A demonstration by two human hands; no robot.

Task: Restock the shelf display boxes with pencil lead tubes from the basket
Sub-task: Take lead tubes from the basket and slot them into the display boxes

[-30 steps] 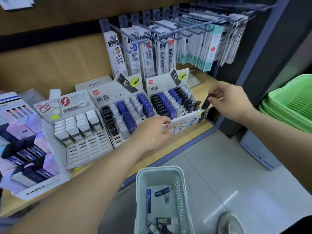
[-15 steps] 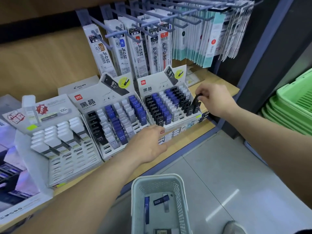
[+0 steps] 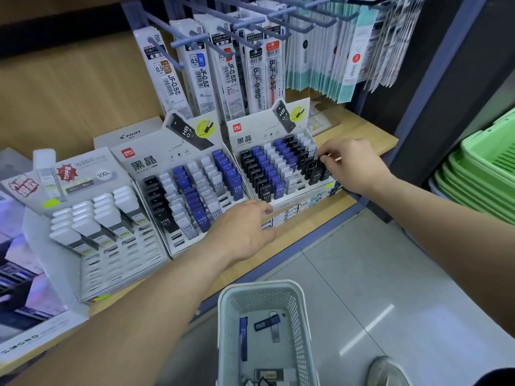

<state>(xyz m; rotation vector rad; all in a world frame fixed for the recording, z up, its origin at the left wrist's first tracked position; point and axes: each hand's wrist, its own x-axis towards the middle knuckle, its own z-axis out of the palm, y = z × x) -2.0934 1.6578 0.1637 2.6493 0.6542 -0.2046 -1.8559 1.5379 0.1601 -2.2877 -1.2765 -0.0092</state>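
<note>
A wooden shelf (image 3: 312, 232) is seen across the middle of the frame, with refill packets (image 3: 172, 79) hung on hooks along the top. Three display boxes are stood on it: a white-tube box (image 3: 92, 218) at left centre, a middle display box (image 3: 184, 188) with black, white and blue rows, and a right display box (image 3: 281, 162) just beside it. Green baskets (image 3: 485, 174) are stacked at the right edge. A pale grey basket (image 3: 264, 330) is seen at bottom centre, over the tiled floor; loose pencil lead tubes (image 3: 266, 323) are lying in its bottom, blue, dark and grey.

The left hand (image 3: 242, 229) is laid at the front edge between the two right-hand boxes, fingers loosely spread and closed on nothing, touching the front of the right display box. The right hand (image 3: 351, 162) is held at the right side of that box, thumb and fingertips pinched together on the top of a black tube (image 3: 323, 168) standing in the rightmost row.
</note>
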